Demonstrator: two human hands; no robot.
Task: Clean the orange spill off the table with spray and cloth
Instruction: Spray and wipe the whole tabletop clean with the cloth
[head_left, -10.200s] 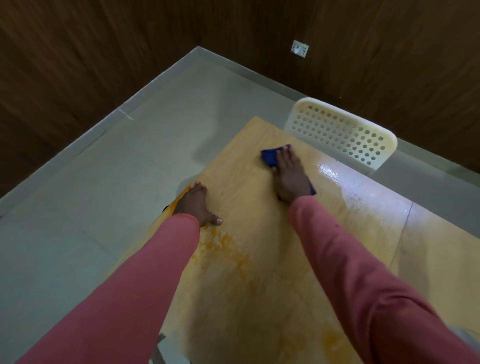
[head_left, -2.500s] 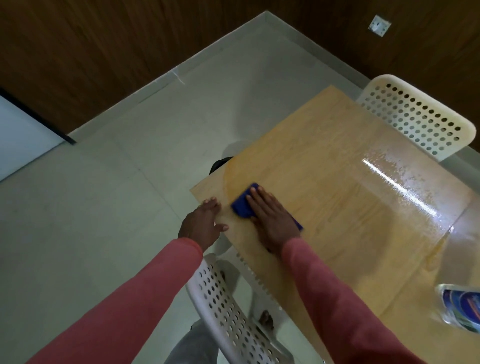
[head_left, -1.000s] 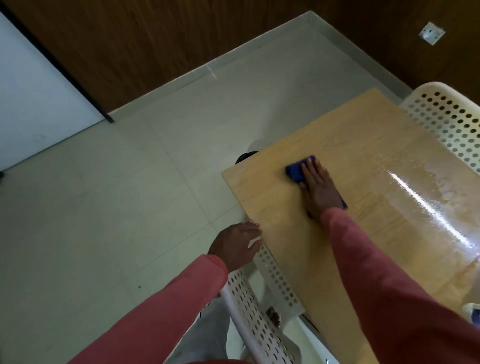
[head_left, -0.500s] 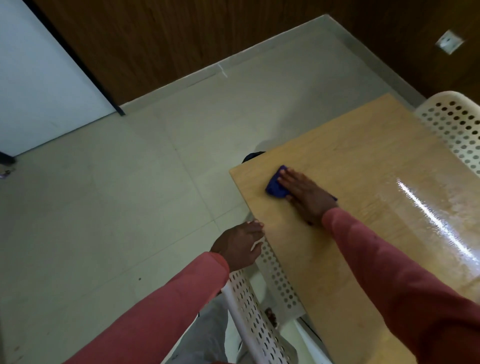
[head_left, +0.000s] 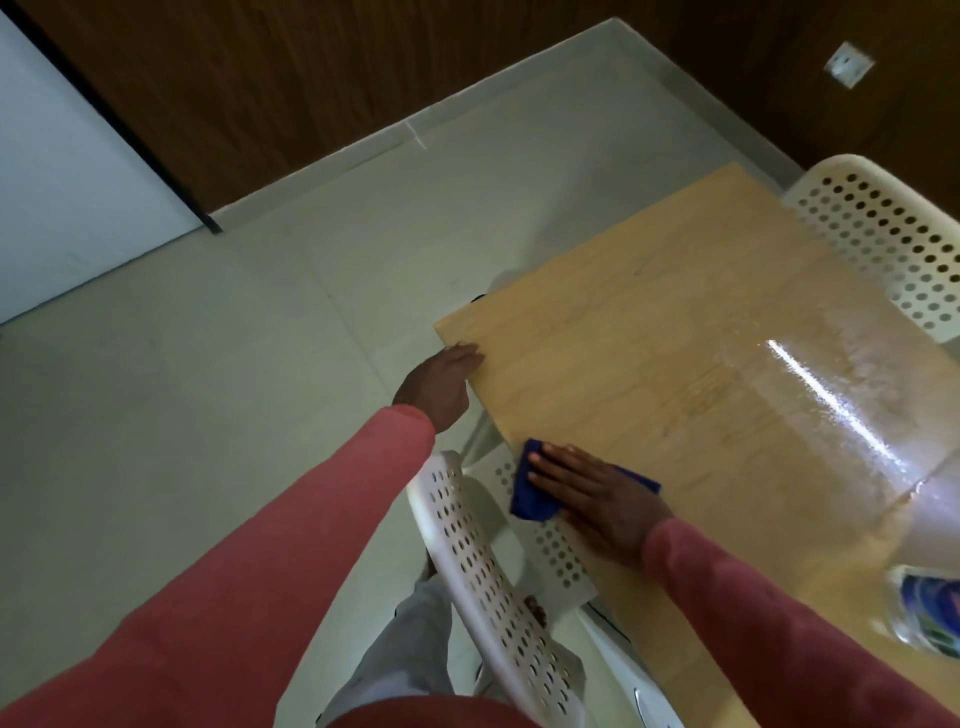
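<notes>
Dark wood-panelled walls (head_left: 311, 88) across top of frame, meeting at a corner upper right; white socket plate (head_left: 849, 64) on right-hand wall, white panel (head_left: 62, 192) at upper left. Pale tiled floor (head_left: 208, 395) with light skirting. White perforated chairs: one (head_left: 883, 228) at right edge, one (head_left: 483, 577) lower centre.

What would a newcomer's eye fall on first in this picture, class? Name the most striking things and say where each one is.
First, the blue cloth under the flat right hand, pressed at the near edge of the table, partly overhanging it. Next, the left hand resting at the table's corner, and a bright wet glare on the tabletop to the right. A white perforated chair stands below the hands.
</notes>
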